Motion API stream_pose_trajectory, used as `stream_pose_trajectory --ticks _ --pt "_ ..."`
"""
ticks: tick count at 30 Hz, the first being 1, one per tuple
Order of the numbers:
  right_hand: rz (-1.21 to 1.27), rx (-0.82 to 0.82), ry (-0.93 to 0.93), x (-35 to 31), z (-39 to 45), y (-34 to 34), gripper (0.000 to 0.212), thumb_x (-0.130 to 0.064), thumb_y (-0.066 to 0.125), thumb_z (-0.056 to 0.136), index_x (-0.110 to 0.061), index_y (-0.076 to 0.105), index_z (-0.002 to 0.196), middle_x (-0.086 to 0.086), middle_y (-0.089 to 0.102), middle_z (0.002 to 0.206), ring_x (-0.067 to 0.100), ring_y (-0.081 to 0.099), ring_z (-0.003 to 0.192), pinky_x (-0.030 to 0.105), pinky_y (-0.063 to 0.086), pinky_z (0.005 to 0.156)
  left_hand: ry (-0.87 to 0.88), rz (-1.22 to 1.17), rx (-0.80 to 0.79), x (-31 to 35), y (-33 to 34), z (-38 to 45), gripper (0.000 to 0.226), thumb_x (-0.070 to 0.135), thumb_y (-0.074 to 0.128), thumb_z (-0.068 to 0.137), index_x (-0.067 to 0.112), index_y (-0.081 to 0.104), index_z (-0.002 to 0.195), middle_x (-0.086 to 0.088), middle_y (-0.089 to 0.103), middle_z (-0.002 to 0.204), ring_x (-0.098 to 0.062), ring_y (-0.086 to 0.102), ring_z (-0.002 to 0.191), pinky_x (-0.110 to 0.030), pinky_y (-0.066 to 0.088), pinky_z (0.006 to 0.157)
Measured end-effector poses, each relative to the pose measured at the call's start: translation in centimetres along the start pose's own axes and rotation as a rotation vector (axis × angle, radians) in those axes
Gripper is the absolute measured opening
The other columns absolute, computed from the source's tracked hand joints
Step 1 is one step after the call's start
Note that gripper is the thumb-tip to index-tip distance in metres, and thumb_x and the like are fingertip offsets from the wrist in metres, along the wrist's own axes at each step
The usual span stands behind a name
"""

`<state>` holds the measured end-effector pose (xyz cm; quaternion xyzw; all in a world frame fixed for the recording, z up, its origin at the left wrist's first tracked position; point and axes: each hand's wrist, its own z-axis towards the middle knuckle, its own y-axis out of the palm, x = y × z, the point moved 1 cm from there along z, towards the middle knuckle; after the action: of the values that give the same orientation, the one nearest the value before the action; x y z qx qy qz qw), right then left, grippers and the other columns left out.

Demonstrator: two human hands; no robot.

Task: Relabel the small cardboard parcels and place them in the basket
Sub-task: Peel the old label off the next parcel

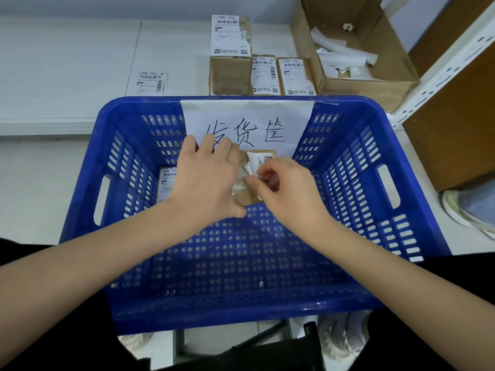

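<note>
Cardboard parcel [250,195] over basket [356,153] | left hand [206,180] grips | right hand [286,188] pinches label [254,163]

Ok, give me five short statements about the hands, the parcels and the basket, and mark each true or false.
1. The right hand pinches a partly peeled label on the held parcel. True.
2. The left hand rests flat on the table. False: it grips the held parcel over the blue basket.
3. A labelled parcel in the basket lies by its left wall. True.
4. The basket's paper sign is blank. False: it carries handwritten characters.
5. The open cardboard box holds stacked parcels. False: it holds white paper scraps.
</note>
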<state>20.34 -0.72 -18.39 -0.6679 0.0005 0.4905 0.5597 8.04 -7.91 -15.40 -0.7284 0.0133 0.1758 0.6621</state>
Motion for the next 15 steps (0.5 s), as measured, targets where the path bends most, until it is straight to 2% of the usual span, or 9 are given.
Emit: stream_pose_trajectory --ticks 3,4,8,13,15 --pt "-0.181 0.114 -0.152 -0.6 -0.1 0.4 0.025 -0.018 0.059 0.090 -0.004 0.061 0.070 0.008 0.057 0.069 0.026 0.053 0.054 0.034 0.042 0.048 -0.017 0.033 0.061 -0.5 -0.2 0.3 0.082 0.069 0.064 0.053 0.011 0.054 0.110 0.001 0.049 0.095 -0.020 0.033 0.083 -0.036 0.031 0.077" --pt "-0.193 0.129 -0.154 -0.7 0.1 0.2 0.026 -0.015 0.057 0.089 -0.003 0.059 0.067 0.009 0.056 0.066 0.028 0.052 0.052 0.034 0.042 0.047 -0.020 0.035 0.059 -0.6 -0.3 0.4 0.081 0.069 0.064 0.053 0.011 0.054 0.108 0.001 0.048 0.094 -0.020 0.030 0.082 -0.036 0.031 0.077" --pt "-0.043 0.088 -0.061 0.0 0.5 -0.5 0.027 -0.018 0.053 0.094 -0.001 0.060 0.073 0.006 0.059 0.067 0.027 0.054 0.062 0.043 0.047 0.063 -0.024 0.024 0.090 -1.0 0.2 0.7 0.090 0.071 0.061 0.057 0.010 0.048 0.121 -0.001 0.049 0.107 -0.022 0.042 0.094 -0.037 0.032 0.084" --pt "0.108 0.082 -0.019 0.0 0.2 -1.0 0.023 -0.015 0.056 0.094 0.001 0.064 0.080 0.012 0.064 0.070 0.028 0.058 0.065 0.044 0.047 0.065 0.001 0.010 0.132 -2.2 0.6 1.0 0.097 0.070 0.059 0.041 0.001 0.059 0.108 -0.007 0.056 0.090 -0.026 0.048 0.078 -0.037 0.034 0.070" --pt "0.153 0.064 0.022 0.1 0.3 -1.4 0.022 -0.015 0.056 0.095 0.000 0.064 0.082 0.012 0.063 0.070 0.024 0.055 0.063 0.039 0.046 0.065 0.021 0.005 0.167 -2.2 0.4 1.1 0.097 0.069 0.056 0.040 -0.001 0.060 0.107 -0.009 0.056 0.088 -0.027 0.048 0.076 -0.037 0.033 0.068"
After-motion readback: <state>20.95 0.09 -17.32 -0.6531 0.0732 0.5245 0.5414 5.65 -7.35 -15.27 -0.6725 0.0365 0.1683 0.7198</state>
